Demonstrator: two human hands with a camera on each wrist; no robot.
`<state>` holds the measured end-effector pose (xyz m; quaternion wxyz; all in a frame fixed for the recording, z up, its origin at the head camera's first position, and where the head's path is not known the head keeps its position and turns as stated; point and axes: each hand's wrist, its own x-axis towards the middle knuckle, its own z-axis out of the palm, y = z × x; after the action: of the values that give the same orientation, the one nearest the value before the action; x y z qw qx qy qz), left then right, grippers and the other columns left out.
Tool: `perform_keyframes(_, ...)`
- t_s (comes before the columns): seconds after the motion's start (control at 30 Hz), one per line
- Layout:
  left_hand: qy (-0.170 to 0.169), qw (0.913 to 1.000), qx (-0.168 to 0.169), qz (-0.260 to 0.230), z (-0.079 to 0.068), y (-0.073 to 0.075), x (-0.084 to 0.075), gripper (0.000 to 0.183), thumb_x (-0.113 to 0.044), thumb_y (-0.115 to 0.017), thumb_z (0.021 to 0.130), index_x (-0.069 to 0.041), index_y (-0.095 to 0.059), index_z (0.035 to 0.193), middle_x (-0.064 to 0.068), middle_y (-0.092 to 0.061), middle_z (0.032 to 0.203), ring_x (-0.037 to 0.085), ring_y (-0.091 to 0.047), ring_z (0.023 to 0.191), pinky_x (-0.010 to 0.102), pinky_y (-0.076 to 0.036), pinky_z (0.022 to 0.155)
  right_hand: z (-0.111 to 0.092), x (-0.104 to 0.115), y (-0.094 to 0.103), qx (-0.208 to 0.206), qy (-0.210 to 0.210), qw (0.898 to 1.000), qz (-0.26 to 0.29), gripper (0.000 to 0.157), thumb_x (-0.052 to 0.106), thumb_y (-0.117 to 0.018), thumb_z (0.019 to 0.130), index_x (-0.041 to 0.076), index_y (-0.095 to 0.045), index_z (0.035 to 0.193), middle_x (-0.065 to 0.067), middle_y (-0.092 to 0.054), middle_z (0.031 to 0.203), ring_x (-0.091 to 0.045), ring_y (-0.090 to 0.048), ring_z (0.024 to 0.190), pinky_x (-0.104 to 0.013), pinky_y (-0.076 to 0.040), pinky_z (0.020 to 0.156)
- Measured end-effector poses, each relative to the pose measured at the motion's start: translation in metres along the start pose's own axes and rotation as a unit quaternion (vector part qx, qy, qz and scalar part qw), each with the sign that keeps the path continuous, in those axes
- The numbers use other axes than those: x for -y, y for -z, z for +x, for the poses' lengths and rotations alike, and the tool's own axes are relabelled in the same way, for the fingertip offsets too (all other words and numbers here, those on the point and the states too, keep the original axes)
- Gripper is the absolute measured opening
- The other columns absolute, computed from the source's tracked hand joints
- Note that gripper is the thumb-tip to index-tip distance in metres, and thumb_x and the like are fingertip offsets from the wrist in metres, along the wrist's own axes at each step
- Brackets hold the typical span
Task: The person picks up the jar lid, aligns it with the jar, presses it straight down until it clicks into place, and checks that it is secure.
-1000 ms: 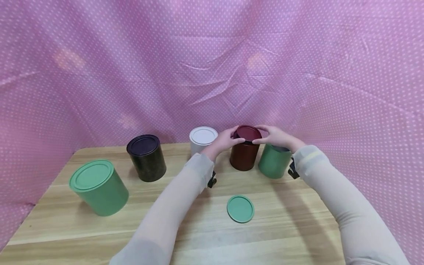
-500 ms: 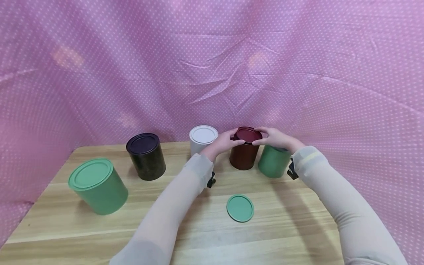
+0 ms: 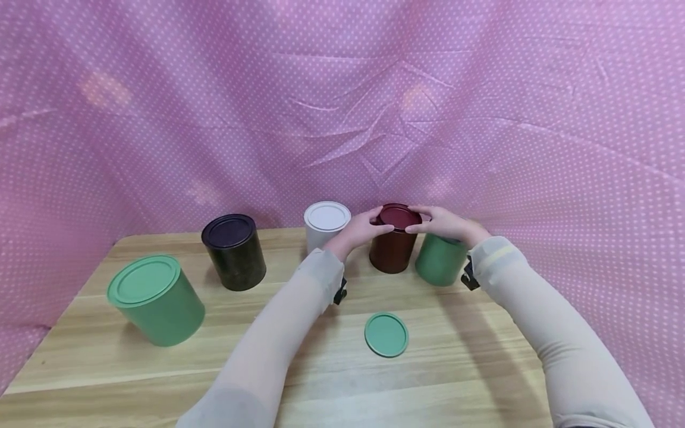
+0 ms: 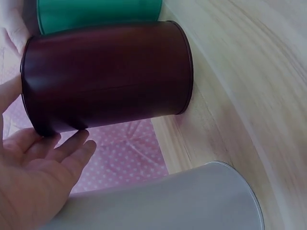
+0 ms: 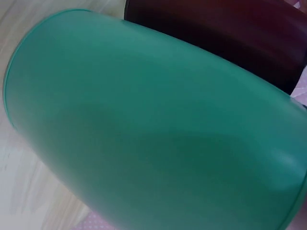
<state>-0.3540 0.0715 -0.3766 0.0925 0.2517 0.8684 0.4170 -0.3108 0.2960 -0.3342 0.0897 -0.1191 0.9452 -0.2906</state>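
So from the left you've got a big green tin [image 3: 160, 309], a black tin [image 3: 236, 255] and a white tin [image 3: 324, 224], all lidded. Then the left hand [image 3: 360, 232], half spread, thumb and fingers bent round the rim of the red tin [image 3: 393, 251], upright near the table's [image 3: 449, 380] back edge. A loose green lid [image 3: 386, 334] lies out front. The right hand [image 3: 446, 226] has the rim's other side, about as wide. Last, a smaller green tin [image 3: 440, 263], top mostly hidden. Looks like the gripping step; next move probably calls for even pressure from both sides.
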Motion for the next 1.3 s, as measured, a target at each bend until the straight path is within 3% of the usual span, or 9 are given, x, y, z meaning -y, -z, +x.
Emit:
perform_keyframes(0.37,-0.008,0.9995,-0.01,-0.027,-0.001,-0.002,0.005,0.077,-0.046,-0.063,0.09,-0.017,-0.03,0.153,0.004,-0.029,0.158,0.02,-0.026,0.146,0.036,-0.022,0.12,0.002,0.001,-0.003,-0.006,-0.02,1.0,0.013,0.077,0.042,-0.064,0.091,0.009,-0.032,0.152,-0.022,-0.034,0.153,-0.038,-0.027,0.144,-0.055,-0.022,0.117)
perform_keyframes(0.73,-0.027,0.9996,-0.007,-0.01,0.005,0.004,0.012,0.075,-0.045,-0.059,0.093,-0.015,-0.028,0.153,0.005,-0.028,0.159,0.02,-0.027,0.146,0.035,-0.022,0.12,0.007,0.005,-0.004,-0.007,-0.02,1.0,-0.01,0.075,0.044,-0.06,0.092,0.011,-0.031,0.152,-0.024,-0.036,0.151,-0.04,-0.03,0.141,-0.057,-0.025,0.115)
perform_keyframes(1.3,-0.017,0.9995,-0.007,-0.025,0.006,0.004,0.015,0.074,-0.046,-0.06,0.092,-0.018,-0.03,0.153,0.003,-0.03,0.158,0.023,-0.03,0.145,0.038,-0.025,0.119,0.01,0.002,-0.007,-0.019,-0.032,0.999,-0.009,0.076,0.047,-0.061,0.091,0.015,-0.031,0.153,-0.023,-0.037,0.151,-0.042,-0.037,0.137,-0.058,-0.031,0.112)
